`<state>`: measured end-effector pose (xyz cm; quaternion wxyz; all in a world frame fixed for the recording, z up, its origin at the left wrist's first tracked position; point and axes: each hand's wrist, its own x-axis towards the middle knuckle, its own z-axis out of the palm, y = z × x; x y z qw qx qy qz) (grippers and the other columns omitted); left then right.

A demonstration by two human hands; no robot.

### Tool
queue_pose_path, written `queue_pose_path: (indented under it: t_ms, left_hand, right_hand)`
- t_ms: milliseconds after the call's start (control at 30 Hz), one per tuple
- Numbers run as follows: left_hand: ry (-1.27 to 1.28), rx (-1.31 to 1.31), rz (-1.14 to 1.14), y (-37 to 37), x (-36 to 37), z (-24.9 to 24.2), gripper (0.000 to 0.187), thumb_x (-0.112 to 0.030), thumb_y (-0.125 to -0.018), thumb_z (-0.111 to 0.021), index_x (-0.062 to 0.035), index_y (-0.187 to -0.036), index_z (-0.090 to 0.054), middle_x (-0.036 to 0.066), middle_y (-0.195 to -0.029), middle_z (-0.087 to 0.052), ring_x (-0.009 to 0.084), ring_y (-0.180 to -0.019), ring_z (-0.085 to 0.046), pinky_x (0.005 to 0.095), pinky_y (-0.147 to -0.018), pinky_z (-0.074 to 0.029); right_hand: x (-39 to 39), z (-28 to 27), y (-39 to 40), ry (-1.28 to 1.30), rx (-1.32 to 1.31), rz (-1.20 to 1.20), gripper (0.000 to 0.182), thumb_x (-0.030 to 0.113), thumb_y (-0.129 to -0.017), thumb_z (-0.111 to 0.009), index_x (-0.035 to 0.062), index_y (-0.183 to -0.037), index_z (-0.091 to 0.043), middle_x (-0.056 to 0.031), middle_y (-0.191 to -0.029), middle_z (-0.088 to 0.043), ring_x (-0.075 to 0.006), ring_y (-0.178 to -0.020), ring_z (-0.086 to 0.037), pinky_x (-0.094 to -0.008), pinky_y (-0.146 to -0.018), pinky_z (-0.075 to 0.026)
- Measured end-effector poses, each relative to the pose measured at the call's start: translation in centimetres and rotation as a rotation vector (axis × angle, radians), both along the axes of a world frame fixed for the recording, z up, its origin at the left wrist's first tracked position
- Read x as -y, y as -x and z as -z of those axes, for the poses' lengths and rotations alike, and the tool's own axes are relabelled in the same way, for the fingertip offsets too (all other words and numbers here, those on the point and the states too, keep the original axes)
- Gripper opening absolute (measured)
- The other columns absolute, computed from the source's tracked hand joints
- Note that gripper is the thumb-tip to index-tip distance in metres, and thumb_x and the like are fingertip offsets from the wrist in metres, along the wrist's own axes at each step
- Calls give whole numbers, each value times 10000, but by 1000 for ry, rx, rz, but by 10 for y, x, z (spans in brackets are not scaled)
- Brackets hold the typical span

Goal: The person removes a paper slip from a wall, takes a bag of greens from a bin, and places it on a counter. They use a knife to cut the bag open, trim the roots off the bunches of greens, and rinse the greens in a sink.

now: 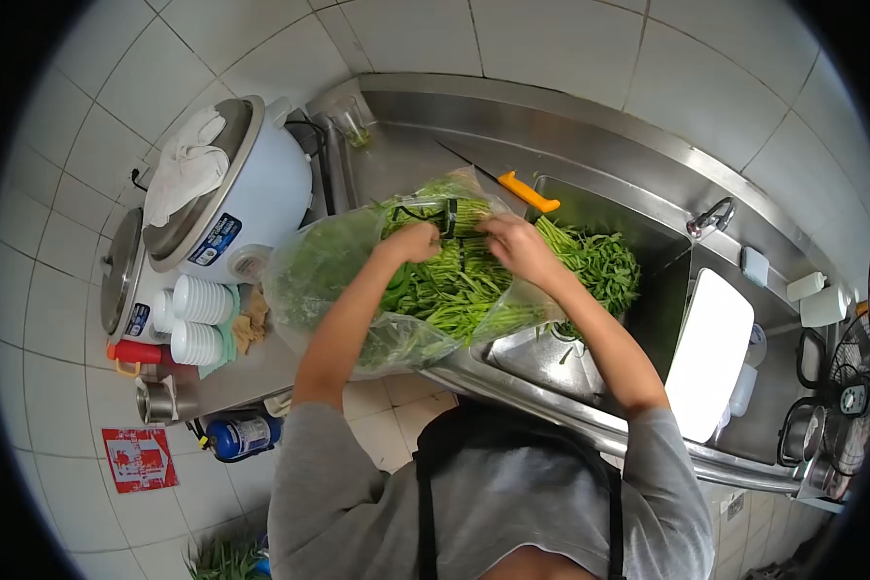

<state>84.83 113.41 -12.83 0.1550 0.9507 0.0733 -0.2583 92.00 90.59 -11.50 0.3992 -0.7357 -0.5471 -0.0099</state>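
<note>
A bundle of long-stemmed leafy greens (454, 290) lies in a large clear plastic bag (329, 280) at the left edge of the sink. Black ties (449, 217) run around the upper stems. My left hand (416, 242) is closed over the left side of the stems, just below a black tie; what its fingers pinch is hidden. On the right side of the bundle, my right hand (520, 246) has curled fingers gripping the cut stem ends. More loose leafy greens (604, 266) are heaped in the sink basin beside my right forearm.
A knife with an orange handle (529, 191) lies behind the bag, by the basin's rim. Large rice cookers (251, 193) and stacked white cups (203, 300) stand left. A white cutting board (713, 353) leans at right, below the faucet (711, 218).
</note>
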Motion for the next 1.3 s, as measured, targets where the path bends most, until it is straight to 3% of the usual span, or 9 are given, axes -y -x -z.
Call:
queue_pose_path:
  t_ms: [200,400,500,600,733,800,900,1133,1300]
  left_hand:
    - [-193,-91,40,18,16,-17,541,-249,-825,-569,1,-1269,-387,177,-1267,-447,301,-1162,-436,406,-979,-339]
    - [85,312,18,98,25,-90,517,-282,-856,-525,-44,-1291,-380,170,-1284,-437,322,-1172,-430,406,-975,-333]
    - [305,404,-36,132,33,-120,495,-293,-855,-529,-58,-1274,-413,177,-1277,-447,327,-1154,-449,387,-961,-346]
    - [277,498,66,145,48,-131,457,-262,-857,-535,-46,-1248,-437,172,-1238,-480,327,-1104,-487,369,-916,-382]
    - [503,484,137,129,85,-125,414,-160,-830,-577,-19,-1209,-490,160,-1180,-538,269,-1099,-511,332,-917,-380]
    - [614,434,245,118,106,-107,403,-143,-830,-571,-8,-1202,-495,153,-1164,-552,242,-1081,-523,325,-912,-384]
    - [691,340,431,105,160,-90,379,-133,-836,-558,5,-1185,-504,150,-1143,-564,232,-1062,-534,320,-903,-392]
    - [772,112,816,112,334,-76,345,-180,-832,-583,-16,-1133,-543,159,-1124,-570,280,-1025,-556,316,-866,-416]
    - [1010,117,1052,134,535,-60,180,-23,-825,-548,8,-989,-616,133,-1026,-624,229,-984,-592,301,-844,-447]
  right_hand:
    - [-100,51,-37,623,372,88,646,90,-691,-656,182,-1272,-388,-121,-1145,-518,-289,-1100,-482,-422,-882,-408]
    - [-104,35,-42,759,100,73,712,119,-612,-708,228,-1235,-379,-122,-1138,-519,-335,-1034,-520,-444,-855,-411]
    - [-85,30,-34,296,151,195,706,127,-572,-709,204,-1201,-396,-121,-1094,-542,-344,-969,-547,-442,-821,-425]
    - [-66,-13,-11,-163,-148,282,635,129,-569,-678,168,-1154,-436,-119,-1013,-549,-323,-874,-552,-369,-744,-452]
    - [-37,-35,6,-733,-305,318,657,75,-584,-657,87,-1190,-403,-60,-1064,-444,-168,-967,-456,-271,-828,-386]
    - [1,-49,30,-835,-490,386,668,84,-590,-662,95,-1195,-380,-31,-988,-434,-123,-815,-405,-237,-729,-364]
    - [91,-62,66,-1073,-727,294,680,51,-633,-651,95,-1235,-339,-65,-1026,-514,-139,-973,-487,-270,-838,-393]
    - [364,-29,209,-1125,-604,877,761,6,-608,-633,93,-1283,-295,-87,-1181,-466,-186,-1076,-476,-303,-913,-393]
    - [543,21,312,-1166,-498,1222,757,-42,-596,-615,80,-1279,-313,-77,-1194,-451,-175,-1104,-452,-289,-921,-378]
